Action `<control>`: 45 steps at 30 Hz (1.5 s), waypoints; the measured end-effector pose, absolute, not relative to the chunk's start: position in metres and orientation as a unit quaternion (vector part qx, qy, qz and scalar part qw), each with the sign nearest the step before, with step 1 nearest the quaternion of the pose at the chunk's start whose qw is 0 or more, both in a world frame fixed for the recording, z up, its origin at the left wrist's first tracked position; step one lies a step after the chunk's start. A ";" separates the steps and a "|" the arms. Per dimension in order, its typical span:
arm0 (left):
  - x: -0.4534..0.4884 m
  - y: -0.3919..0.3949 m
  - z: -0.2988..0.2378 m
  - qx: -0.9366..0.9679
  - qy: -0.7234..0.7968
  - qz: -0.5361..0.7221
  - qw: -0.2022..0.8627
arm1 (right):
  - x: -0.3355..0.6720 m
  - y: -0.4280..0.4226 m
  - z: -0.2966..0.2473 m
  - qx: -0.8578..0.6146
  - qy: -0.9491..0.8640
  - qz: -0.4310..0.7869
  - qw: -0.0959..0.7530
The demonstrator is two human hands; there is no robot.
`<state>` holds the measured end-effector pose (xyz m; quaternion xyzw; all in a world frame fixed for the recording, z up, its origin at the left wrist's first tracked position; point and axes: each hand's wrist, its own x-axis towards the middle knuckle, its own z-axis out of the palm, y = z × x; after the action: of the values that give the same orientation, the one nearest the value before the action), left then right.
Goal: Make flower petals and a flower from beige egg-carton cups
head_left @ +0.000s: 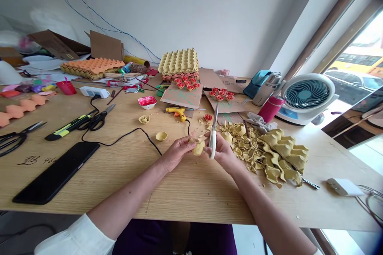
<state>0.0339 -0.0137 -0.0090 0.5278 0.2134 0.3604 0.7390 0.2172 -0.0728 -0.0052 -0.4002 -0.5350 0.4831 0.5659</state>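
Observation:
A yellowish piece of egg carton [198, 148] is pinched in my left hand [178, 150], above the front middle of the table. My right hand [221, 149] grips white-handled scissors [213, 137], whose blades point up and away from me. The scissors are right beside the carton piece; whether their blades are parted is hard to see. Left of my hands a small carton cup [161, 136] and a pale carton rose [144, 119] rest on the wood. To the right spreads a heap of torn carton scraps [249, 153], with larger egg carton strips [284, 149] beside it.
A yellow glue gun [176, 112] lies ahead, its black cord running left. Red carton roses [187, 83] stand on cardboard. At left are a black phone [56, 173], a utility knife [70, 125] and black scissors [97, 119]. A fan [308, 97] and pink can [271, 108] stand right.

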 end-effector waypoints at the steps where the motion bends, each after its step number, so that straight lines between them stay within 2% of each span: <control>1: 0.033 -0.014 -0.009 0.533 0.210 0.360 0.736 | 0.217 -0.073 -0.006 -0.401 -0.531 0.488 0.565; 17: 0.034 -0.011 -0.013 0.694 0.236 0.403 0.548 | 0.210 -0.074 -0.007 -0.422 -0.506 0.493 0.569; 21: 0.035 -0.013 -0.012 0.629 0.233 0.423 0.609 | 0.211 -0.072 -0.015 -0.427 -0.475 0.482 0.600; 28: 0.035 -0.018 -0.009 0.502 0.228 0.344 0.760 | 0.212 -0.069 -0.021 -0.429 -0.440 0.468 0.635; 34: 0.033 -0.017 -0.006 0.487 0.235 0.367 0.757 | 0.208 -0.073 -0.011 -0.433 -0.491 0.450 0.608; 38: 0.032 -0.012 -0.005 0.494 0.245 0.401 0.732 | 0.214 -0.073 -0.009 -0.456 -0.557 0.384 0.578; 45: 0.026 0.001 -0.008 0.495 0.272 0.436 0.700 | 0.235 -0.072 -0.013 -0.543 -0.694 0.203 0.427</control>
<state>0.0257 0.0006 -0.0083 0.4949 0.2725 0.4363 0.7003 0.2351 -0.0717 -0.0130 -0.5429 -0.6939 0.2032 0.4271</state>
